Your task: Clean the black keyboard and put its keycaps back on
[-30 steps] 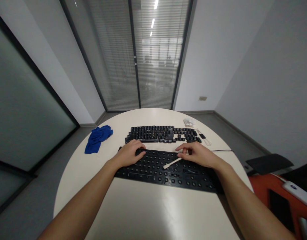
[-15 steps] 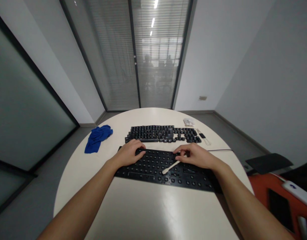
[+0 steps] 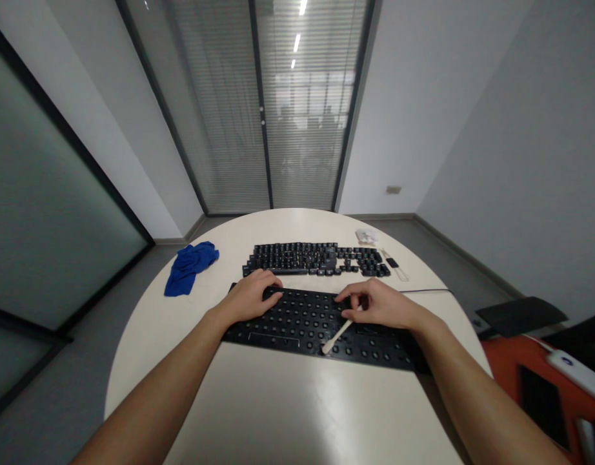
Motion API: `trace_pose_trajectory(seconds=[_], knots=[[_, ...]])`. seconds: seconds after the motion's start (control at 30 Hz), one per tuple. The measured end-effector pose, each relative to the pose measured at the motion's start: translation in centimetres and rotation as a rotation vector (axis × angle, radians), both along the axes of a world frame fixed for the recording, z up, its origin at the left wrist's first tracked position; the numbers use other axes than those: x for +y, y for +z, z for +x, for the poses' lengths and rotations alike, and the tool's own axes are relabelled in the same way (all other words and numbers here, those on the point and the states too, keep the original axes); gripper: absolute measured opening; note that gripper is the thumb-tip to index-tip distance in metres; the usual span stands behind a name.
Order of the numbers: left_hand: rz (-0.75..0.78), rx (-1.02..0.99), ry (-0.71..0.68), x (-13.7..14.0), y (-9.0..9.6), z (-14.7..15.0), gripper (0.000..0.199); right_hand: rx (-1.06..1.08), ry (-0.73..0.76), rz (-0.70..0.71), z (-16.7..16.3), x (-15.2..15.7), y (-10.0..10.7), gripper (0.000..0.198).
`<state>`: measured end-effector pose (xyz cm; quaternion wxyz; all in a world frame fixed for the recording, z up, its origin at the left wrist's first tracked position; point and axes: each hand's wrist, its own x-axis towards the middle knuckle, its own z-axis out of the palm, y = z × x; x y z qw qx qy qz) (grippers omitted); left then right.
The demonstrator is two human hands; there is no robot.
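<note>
Room: ahead of you stands a glass partition [image 3: 304,155] with slatted blinds, and a pale wall [image 3: 447,97] rises to its right.
Table [image 3: 278,400]: cream-topped, its far edge rounded.
Keyboard base [image 3: 288,323]: black and stripped of caps, it lies slightly askew in front of you, its rows of switch posts facing up.
Left hand [image 3: 252,297]: yours rests on the base's far left corner, fingers extended along the far edge, thumb apart from them on top.
Right hand [image 3: 379,303]: above the base's right half, your thumb and fingers pinch a white swab [image 3: 338,335].
Swab tip: it points down and left, by the near edge; you cannot tell whether it touches.
Keycaps [image 3: 297,257]: black, laid out in rows just beyond the base.
Blue cloth [image 3: 191,266]: crumpled at the table's left.
Far right of the table: a clear bag [image 3: 366,237], with a wire tool [image 3: 392,263] just beside the caps.
Cable [image 3: 428,290]: dark, running off to your right.
Orange surface [image 3: 508,368]: low on your right, bearing a dark flat object [image 3: 544,403].
</note>
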<state>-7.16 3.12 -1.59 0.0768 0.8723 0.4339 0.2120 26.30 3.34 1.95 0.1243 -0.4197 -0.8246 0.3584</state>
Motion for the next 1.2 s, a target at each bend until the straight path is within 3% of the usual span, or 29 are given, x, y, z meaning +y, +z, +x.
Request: trace_pose_trajectory(seconds=[0.5, 1.2], knots=[[0.005, 0.008, -0.003, 0.1, -0.3, -0.2, 0.012, -0.065, -0.055, 0.007, 1.2, 0.4, 0.0, 0.035], [-0.015, -0.024, -0.026, 0.2, -0.3, -0.4, 0.016, 0.015, -0.068, 0.027, 1.5, 1.2, -0.5, 0.045]])
